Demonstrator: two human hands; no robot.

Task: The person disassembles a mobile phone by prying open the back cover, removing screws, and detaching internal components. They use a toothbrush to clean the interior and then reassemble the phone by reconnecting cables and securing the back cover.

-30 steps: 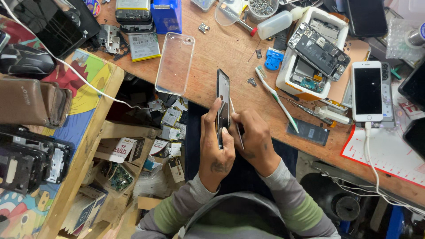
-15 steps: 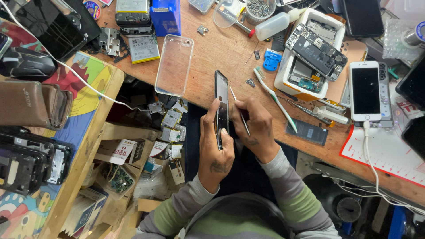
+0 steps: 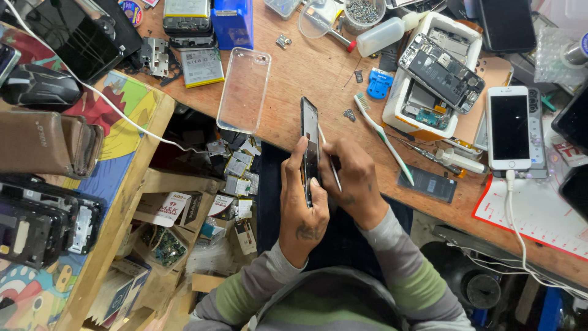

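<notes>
A slim black smartphone [image 3: 310, 147], turned on edge, is held just past the near edge of the wooden workbench [image 3: 294, 79], over the person's lap. The left hand [image 3: 304, 205] grips it around its lower half, fingers along its long sides. The right hand [image 3: 355, 184] pinches a thin white prying tool [image 3: 331, 165] against its right side. The phone looks light, stiff and fragile, best held by its rims. Further in on the bench lie a clear plastic phone case [image 3: 244, 90], a white toothbrush [image 3: 384, 138] and an opened phone in a white tray [image 3: 438, 76].
</notes>
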